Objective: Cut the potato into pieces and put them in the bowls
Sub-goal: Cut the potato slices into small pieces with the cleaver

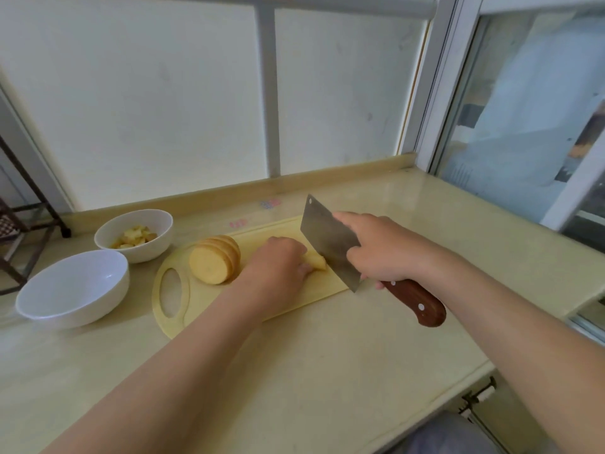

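Observation:
A pale yellow cutting board [170,317] lies on the counter. On its left part leans a stack of round potato slices [214,263]. My left hand [278,262] presses down on a small potato piece [317,262] in the board's middle. My right hand [386,250] grips a cleaver [330,244] by its brown wooden handle, forefinger along the blade's spine. The blade stands edge-down right against the held piece. Left of the board sit two white bowls: the far bowl [163,224] holds several potato chunks, the near bowl [75,290] holds nothing.
The beige counter [311,371] runs along a frosted window, with a low raised ledge [229,191] behind the board. A dark metal rack [19,231] stands at the far left. The counter's right edge drops off near a sliding window.

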`<state>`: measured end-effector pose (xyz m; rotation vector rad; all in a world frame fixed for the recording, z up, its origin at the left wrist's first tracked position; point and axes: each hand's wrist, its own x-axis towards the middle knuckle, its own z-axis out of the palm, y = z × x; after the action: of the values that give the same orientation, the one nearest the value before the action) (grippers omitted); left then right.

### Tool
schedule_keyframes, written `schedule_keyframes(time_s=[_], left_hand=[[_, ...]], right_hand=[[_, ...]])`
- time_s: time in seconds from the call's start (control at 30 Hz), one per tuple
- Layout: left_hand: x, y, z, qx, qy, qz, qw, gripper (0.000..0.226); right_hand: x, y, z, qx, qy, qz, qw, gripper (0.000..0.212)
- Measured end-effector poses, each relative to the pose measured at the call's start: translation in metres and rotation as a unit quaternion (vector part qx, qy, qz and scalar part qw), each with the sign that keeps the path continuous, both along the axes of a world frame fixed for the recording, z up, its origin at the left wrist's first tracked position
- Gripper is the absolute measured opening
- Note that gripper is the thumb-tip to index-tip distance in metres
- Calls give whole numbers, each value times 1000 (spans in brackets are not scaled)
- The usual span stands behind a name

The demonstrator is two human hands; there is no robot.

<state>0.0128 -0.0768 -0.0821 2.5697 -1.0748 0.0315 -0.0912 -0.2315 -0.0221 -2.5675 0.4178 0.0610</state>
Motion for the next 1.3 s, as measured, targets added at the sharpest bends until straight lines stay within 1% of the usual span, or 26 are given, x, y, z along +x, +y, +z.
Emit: schedule_keyframes(time_s=[0.1,0.2,0.3,0.47,0.6,0.7,0.83,0.93,1.1,1.2,1.3], left_hand=[[-8,-6,0,39,-40,30,998,25],[-10,-8,-1,50,-49,49,996,26],[-10,-3,-1,34,-47,38,998,29],[-5,7,-1,-46,3,-16,999,25],[-1,9,-2,-70,15,-13,997,21],[0,9,-2,-77,17,-10,997,22],[2,10,-3,-75,5,-19,997,28],[2,10,-2,-74,6,-19,997,33],[1,10,0,-67,10,-12,998,39],[1,9,-1,-54,0,-11,998,42],[2,8,-2,-50,0,-6,999,42]], right_hand=[[6,1,2,-7,6,7,1000,82],[13,3,5,-17,12,17,1000,82],[17,4,11,-32,9,26,999,81],[8,10,30,-69,-4,27,997,74],[2,20,32,-88,1,37,995,69],[-2,23,31,-94,2,35,995,65],[-7,26,30,-91,12,37,995,70],[-11,29,30,-112,21,44,993,72],[-16,35,29,-140,48,46,988,64],[-12,38,24,-134,57,40,989,60],[0,41,11,-119,50,29,991,65]])
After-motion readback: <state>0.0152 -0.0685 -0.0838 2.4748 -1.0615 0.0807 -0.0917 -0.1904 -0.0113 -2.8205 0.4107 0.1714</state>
